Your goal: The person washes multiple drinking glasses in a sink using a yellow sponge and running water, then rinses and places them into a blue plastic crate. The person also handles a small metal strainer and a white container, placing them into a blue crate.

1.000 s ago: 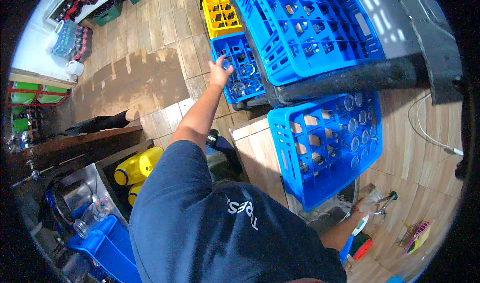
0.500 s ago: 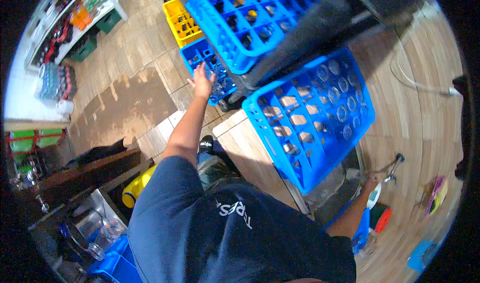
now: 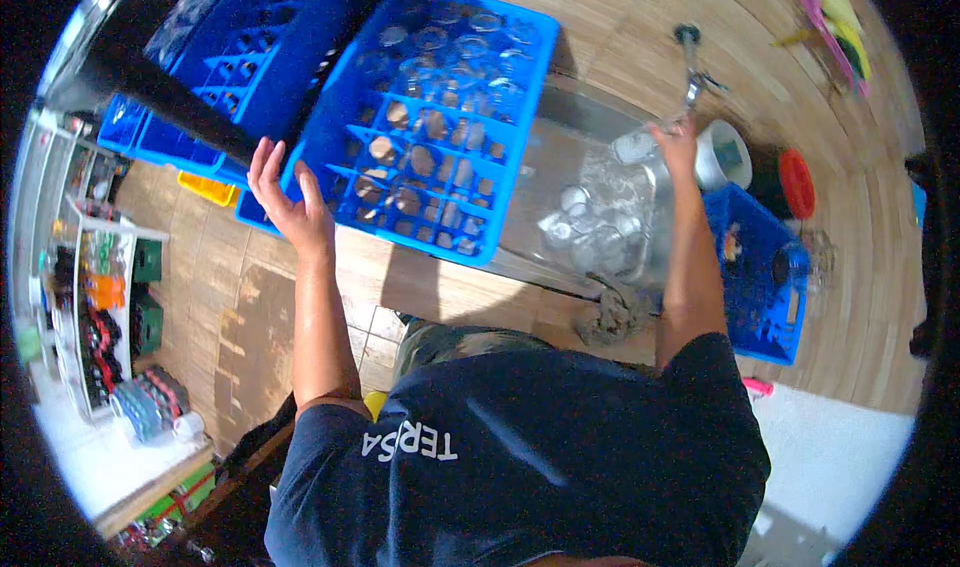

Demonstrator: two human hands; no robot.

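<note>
My left hand (image 3: 290, 202) is raised with its fingers apart and nothing in it, by the near left edge of a blue divided crate (image 3: 495, 227). Upturned clear glasses fill the far part of that crate; many nearer compartments show no glass. Under the wall tap (image 3: 690, 85), my right hand (image 3: 678, 145) is closed on what looks like a clear drinking glass (image 3: 632, 148), partly blurred. Below it, a sink basin (image 3: 520, 207) holds several clear glasses (image 3: 595, 227) lying in water.
A crumpled grey rag (image 3: 615, 312) lies at the basin's front edge. To the right stand a white bucket (image 3: 718, 152), a red-rimmed container (image 3: 796, 182) and another blue crate (image 3: 755, 307). A black bar (image 3: 170, 97) crosses before stacked blue crates (image 3: 215, 62) at left.
My view has swung right toward the sink. My left hand has drawn back from the low blue crate on the floor to beside the divided crate. My right hand is still near the tap.
</note>
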